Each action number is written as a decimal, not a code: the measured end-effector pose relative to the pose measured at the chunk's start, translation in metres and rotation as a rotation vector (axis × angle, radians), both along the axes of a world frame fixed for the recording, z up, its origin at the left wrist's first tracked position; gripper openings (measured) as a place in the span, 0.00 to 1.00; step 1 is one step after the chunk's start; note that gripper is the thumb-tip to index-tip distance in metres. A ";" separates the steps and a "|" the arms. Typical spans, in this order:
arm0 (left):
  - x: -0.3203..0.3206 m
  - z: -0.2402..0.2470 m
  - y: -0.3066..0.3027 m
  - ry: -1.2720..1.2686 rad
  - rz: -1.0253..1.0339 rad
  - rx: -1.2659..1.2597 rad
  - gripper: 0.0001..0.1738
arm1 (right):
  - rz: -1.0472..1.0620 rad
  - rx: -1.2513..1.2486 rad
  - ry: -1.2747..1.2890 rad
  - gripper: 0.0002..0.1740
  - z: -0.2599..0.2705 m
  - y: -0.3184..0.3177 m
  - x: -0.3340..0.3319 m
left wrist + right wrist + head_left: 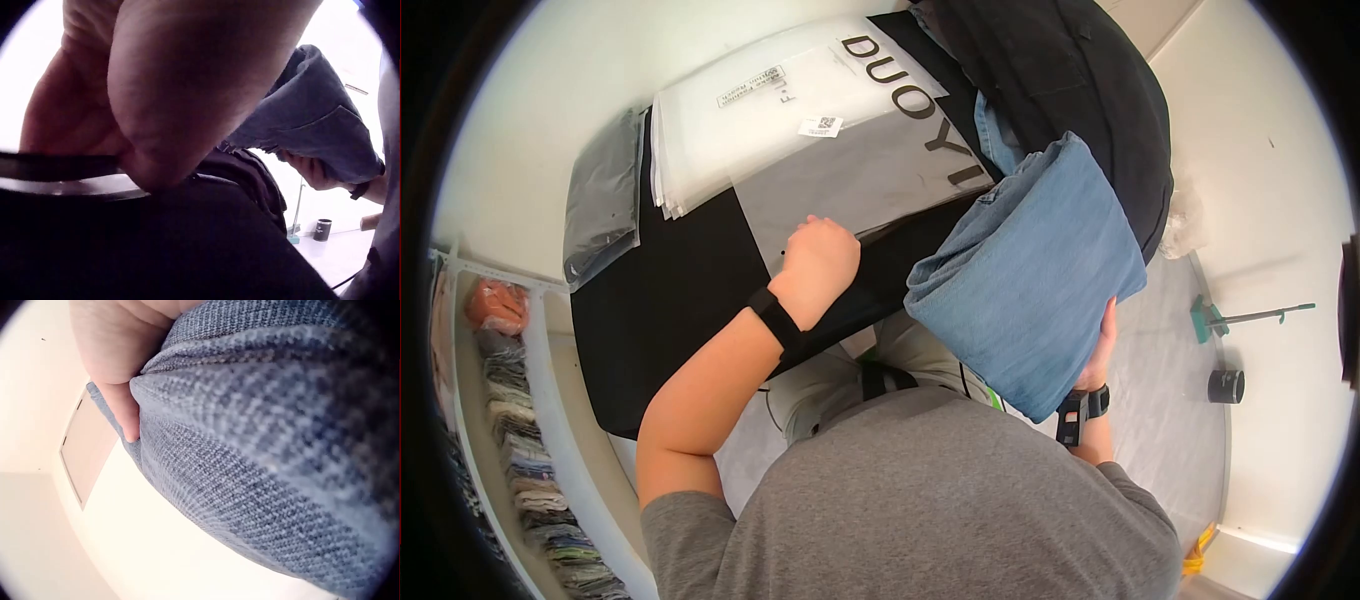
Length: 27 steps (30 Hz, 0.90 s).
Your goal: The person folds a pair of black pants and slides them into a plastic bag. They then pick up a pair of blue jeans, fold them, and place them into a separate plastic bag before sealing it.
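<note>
My right hand holds up a folded pair of blue jeans by its lower right side, and in the left wrist view the fingers curl under the denim. In the right wrist view one digit presses along the cloth. My left hand is at the near edge of a frosted plastic bag with black lettering, its fingers bent over that edge; the fingertips are mostly hidden. This bag lies partly over a stack of similar bags and partly over the black table.
A dark garment in a clear bag lies at the table's left end. Black clothing is heaped at the right end. A shelf of bagged clothes stands left; a green-headed floor tool and a black bin stand right.
</note>
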<state>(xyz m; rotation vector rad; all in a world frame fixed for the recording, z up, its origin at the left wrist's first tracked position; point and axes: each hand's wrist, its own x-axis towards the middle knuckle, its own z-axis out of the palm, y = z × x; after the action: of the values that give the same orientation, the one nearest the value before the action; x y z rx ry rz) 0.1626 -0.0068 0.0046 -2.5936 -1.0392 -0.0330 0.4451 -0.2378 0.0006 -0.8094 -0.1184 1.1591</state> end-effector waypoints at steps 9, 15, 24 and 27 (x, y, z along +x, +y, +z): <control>-0.031 0.052 0.009 -0.220 -0.285 -0.244 0.18 | 0.169 -0.031 0.048 0.39 0.006 0.018 -0.018; -0.032 0.043 0.009 -0.523 -0.341 -0.381 0.26 | 0.480 -0.067 0.080 0.38 0.005 0.057 -0.042; -0.039 0.052 0.015 -0.836 -0.253 -0.479 0.38 | 0.666 -0.068 -0.195 0.41 0.022 0.083 -0.053; -0.043 0.059 0.009 -0.853 -0.276 -0.504 0.43 | 0.689 -0.166 -0.113 0.41 0.014 0.087 -0.048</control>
<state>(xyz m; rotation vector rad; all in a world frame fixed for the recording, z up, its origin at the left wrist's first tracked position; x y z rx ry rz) 0.1196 0.0025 0.0640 -3.2409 -0.9984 -1.1679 0.3973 -0.1504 0.0146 -1.0180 -0.4233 1.7864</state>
